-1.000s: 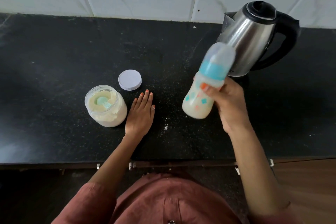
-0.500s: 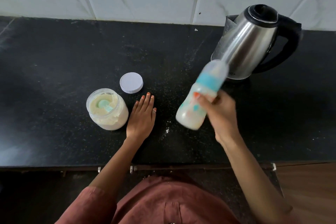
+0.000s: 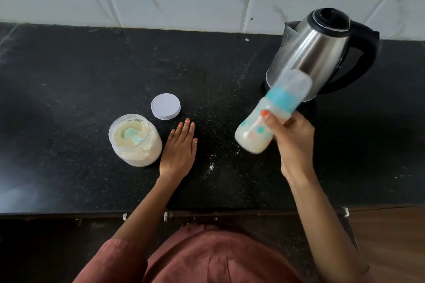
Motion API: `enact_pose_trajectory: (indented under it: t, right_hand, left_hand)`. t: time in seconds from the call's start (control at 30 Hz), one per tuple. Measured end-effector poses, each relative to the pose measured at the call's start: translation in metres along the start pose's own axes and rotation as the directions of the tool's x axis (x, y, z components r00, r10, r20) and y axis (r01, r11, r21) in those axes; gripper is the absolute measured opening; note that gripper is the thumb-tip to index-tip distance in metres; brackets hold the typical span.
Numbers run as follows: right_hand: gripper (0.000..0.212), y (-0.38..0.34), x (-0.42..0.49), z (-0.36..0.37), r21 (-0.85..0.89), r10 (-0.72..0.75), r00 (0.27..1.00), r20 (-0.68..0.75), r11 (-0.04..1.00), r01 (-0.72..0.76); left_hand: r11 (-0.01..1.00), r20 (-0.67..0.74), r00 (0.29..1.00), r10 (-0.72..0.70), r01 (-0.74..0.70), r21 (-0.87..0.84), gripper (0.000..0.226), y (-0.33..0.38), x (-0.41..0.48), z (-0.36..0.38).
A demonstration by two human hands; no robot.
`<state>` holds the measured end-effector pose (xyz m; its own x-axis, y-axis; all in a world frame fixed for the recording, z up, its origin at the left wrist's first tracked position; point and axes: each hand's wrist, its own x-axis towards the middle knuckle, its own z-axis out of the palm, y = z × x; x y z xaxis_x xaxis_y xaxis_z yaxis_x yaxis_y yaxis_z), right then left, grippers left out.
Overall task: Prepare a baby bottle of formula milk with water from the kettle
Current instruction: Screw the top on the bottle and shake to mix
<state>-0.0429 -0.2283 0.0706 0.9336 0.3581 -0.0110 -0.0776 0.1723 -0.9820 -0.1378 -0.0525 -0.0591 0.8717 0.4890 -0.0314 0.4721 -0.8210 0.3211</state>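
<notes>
One hand [image 3: 296, 142] grips the blurred, apparently capped bottle [image 3: 253, 141].

- The right hand [image 3: 295, 142] grips a capped baby bottle [image 3: 271, 115] of milky liquid, tilted and blurred, above the black counter [image 3: 69, 71].
- The bottle's clear cap overlaps the steel kettle [image 3: 322, 50], which stands at the back right.
- The left hand [image 3: 179, 147] lies flat on the counter, fingers straight.
- Just beside it stands an open jar [image 3: 135, 142] of pale powder with a teal scoop [image 3: 132, 135] inside.
- A white lid [image 3: 165, 106] lies flat behind the jar.
- Specks of powder dot the counter between the hands.
</notes>
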Motion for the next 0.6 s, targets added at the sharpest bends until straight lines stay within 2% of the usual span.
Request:
enact_pose_trajectory:
  t: [0.07, 0.17, 0.2, 0.23, 0.3, 0.33, 0.37, 0.47, 0.5, 0.53, 0.6]
  right_hand:
    - [0.034, 0.002, 0.001, 0.0, 0.003, 0.011, 1.0, -0.012, 1.0, -0.011]
    - [0.028, 0.009, -0.017, 0.005, -0.284, 0.141, 0.957, 0.255, 0.957, -0.066]
    - [0.028, 0.01, -0.015, 0.003, -0.286, 0.149, 0.958, 0.247, 0.955, -0.075]
    - [0.027, 0.008, -0.01, 0.002, -0.219, 0.133, 0.973, 0.187, 0.971, -0.091]
    - [0.031, 0.005, 0.001, 0.0, 0.042, 0.119, 0.993, 0.009, 0.992, -0.12]
    - [0.034, 0.004, 0.003, 0.001, 0.108, 0.116, 0.993, -0.031, 0.988, -0.112]
    - [0.034, 0.006, 0.001, 0.003, 0.098, 0.123, 0.992, -0.02, 0.988, -0.121]
    - [0.027, 0.01, -0.018, 0.01, -0.216, 0.214, 0.94, 0.267, 0.963, -0.158]
    - [0.026, 0.009, -0.018, 0.009, -0.256, 0.215, 0.929, 0.3, 0.957, -0.139]
    - [0.027, 0.009, -0.013, 0.007, -0.236, 0.195, 0.943, 0.269, 0.963, -0.131]
    - [0.031, 0.004, -0.002, 0.004, 0.001, 0.158, 0.983, 0.096, 0.987, -0.159]
  left_hand:
    - [1.0, 0.004, 1.0, 0.0, 0.0, 0.01, 0.05, 0.0, 0.0, 0.0]
    - [1.0, 0.022, 1.0, 0.0, 0.0, -0.001, 0.05, 0.0, 0.0, -0.001]
    - [1.0, 0.021, 1.0, 0.0, 0.0, -0.003, 0.05, 0.0, 0.0, -0.001]
    - [1.0, 0.014, 1.0, 0.0, 0.0, -0.004, 0.05, 0.0, 0.0, -0.001]
    - [1.0, 0.004, 1.0, 0.002, -0.002, -0.007, 0.05, 0.0, 0.0, -0.001]
    - [1.0, 0.004, 1.0, 0.001, -0.001, -0.007, 0.05, 0.0, 0.0, 0.0]
    - [1.0, 0.007, 1.0, 0.0, 0.0, -0.006, 0.05, 0.0, 0.0, 0.0]
    - [1.0, 0.027, 1.0, -0.004, 0.004, -0.011, 0.05, -0.001, 0.0, 0.0]
    - [1.0, 0.032, 0.999, -0.006, 0.007, -0.014, 0.05, -0.001, 0.0, 0.0]
    - [1.0, 0.03, 1.0, -0.008, 0.008, -0.014, 0.05, -0.001, 0.0, 0.0]
    - [1.0, 0.016, 1.0, -0.005, 0.005, -0.013, 0.05, -0.001, 0.0, 0.0]
